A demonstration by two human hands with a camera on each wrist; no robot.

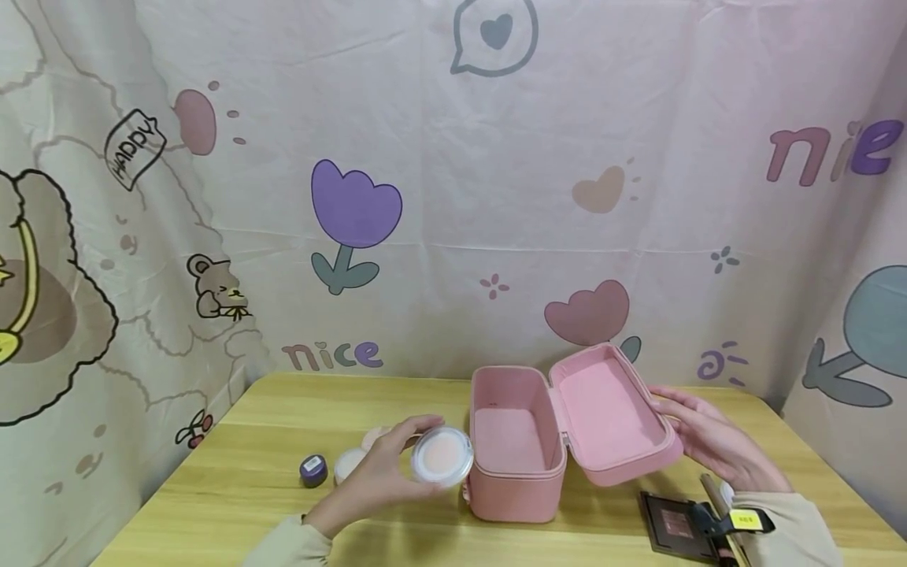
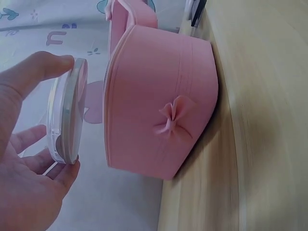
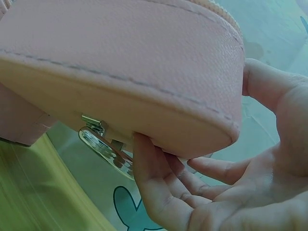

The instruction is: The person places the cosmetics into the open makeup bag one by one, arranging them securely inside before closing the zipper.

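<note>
A pink cosmetic case (image 1: 518, 492) stands on the table with its lid (image 1: 615, 409) swung over to the right. My left hand (image 1: 386, 472) pinches a round powder compact (image 1: 442, 457) by its edges, just left of the case's rim. In the left wrist view, thumb and fingers grip the compact (image 2: 72, 115) on edge, beside the case wall with its bow (image 2: 174, 119). My right hand (image 1: 723, 441) holds the lid's outer edge. From the right wrist, its fingers curl under the lid (image 3: 144, 77), near a metal handle (image 3: 103, 147).
A small purple jar (image 1: 313, 470) and a round white item (image 1: 347, 465) lie on the table left of the case, the latter partly behind my left hand. At the right, a dark palette (image 1: 669, 524) lies under my right wrist. A patterned curtain (image 1: 453, 197) hangs behind the table.
</note>
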